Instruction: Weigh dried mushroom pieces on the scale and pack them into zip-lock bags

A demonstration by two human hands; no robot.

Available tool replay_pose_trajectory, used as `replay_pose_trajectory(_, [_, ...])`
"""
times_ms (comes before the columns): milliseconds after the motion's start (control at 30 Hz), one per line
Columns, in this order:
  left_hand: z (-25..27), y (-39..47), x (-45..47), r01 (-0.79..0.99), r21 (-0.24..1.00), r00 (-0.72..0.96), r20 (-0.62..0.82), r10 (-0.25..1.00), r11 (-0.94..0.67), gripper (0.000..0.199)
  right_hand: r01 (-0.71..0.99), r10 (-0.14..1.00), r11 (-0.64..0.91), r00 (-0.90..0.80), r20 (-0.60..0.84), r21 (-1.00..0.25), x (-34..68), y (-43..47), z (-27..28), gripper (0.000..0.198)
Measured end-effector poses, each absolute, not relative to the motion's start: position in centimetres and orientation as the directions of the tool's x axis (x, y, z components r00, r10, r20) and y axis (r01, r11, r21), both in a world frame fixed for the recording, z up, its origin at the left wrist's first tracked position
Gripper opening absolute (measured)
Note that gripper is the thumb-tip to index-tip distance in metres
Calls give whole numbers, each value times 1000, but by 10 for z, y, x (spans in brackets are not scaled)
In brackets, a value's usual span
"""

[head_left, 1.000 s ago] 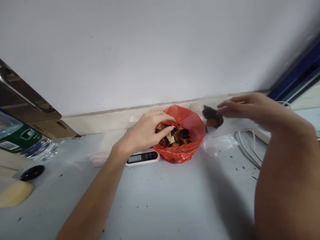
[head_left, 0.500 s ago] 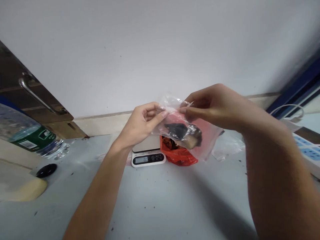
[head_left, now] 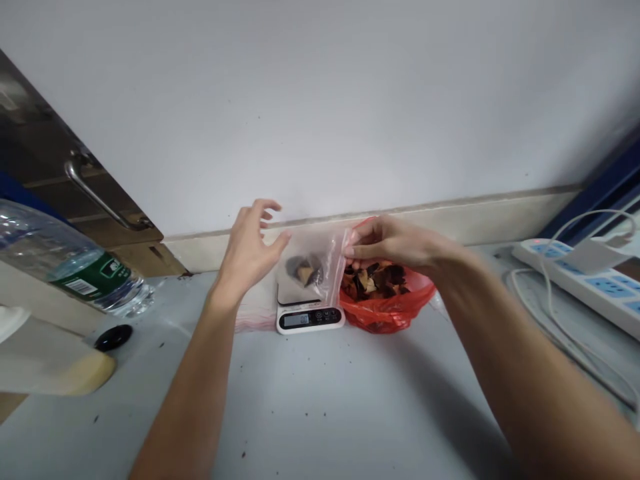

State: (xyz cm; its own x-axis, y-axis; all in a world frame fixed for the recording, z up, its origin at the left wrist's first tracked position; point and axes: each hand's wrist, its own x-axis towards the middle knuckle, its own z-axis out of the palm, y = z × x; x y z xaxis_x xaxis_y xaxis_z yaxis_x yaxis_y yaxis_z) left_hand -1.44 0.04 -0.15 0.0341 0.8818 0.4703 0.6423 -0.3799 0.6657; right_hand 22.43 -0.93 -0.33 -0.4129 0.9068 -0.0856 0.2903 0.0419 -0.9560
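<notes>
My right hand (head_left: 383,245) pinches the zip edge of a clear zip-lock bag (head_left: 327,257) that hangs over a white digital scale (head_left: 313,319). Dark and tan dried pieces (head_left: 305,271) show through the plastic. Whether the bag rests on the weighing plate I cannot tell; the display reads what looks like 0.0. Left of the bag, my left hand (head_left: 253,247) is raised with fingers apart, holding nothing. Beneath my right hand stands an opened red plastic bag (head_left: 387,310) full of dried brown and black pieces (head_left: 375,280).
On the left are a large water bottle (head_left: 80,270), a black lid (head_left: 114,338) and a translucent container (head_left: 50,363). Pinkish plastic bags (head_left: 255,319) lie left of the scale. A white power strip (head_left: 595,277) with cables sits at right. The wall (head_left: 350,120) rises behind.
My left hand has let go of the zip-lock bag and moved left. My right hand has brought the bag down and left over the scale, uncovering the red bag.
</notes>
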Motion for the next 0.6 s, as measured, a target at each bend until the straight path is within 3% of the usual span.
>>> replay_pose_trajectory(67, [1, -5, -9, 612, 647, 267, 373, 888, -456, 20, 276, 896, 76, -440, -55, -958, 217, -7, -8, 35])
replay_pose_trajectory(133, [3, -9, -3, 545, 698, 472, 203, 858, -465, 22, 247, 891, 115, -453, -10, -962, 213, -6, -11, 35])
replay_pose_trajectory(200, [3, -11, 1, 514, 737, 554, 105, 826, -439, 20, 222, 885, 137, -465, 18, -965, 210, -6, -12, 36])
replay_pose_trajectory(400, [0, -11, 4, 544, 797, 468, -28, 883, -263, 16, 287, 863, 152, -504, -14, -946, 209, -6, -12, 27])
replay_pose_trajectory(533, [3, -9, 2, 571, 785, 340, 40, 940, -240, 17, 398, 913, 101, -401, -74, -912, 208, -9, -5, 15])
replay_pose_trajectory(600, [4, -6, -1, 546, 810, 221, 104, 970, -212, 15, 507, 958, 78, -276, -76, -859, 204, -11, -1, 21])
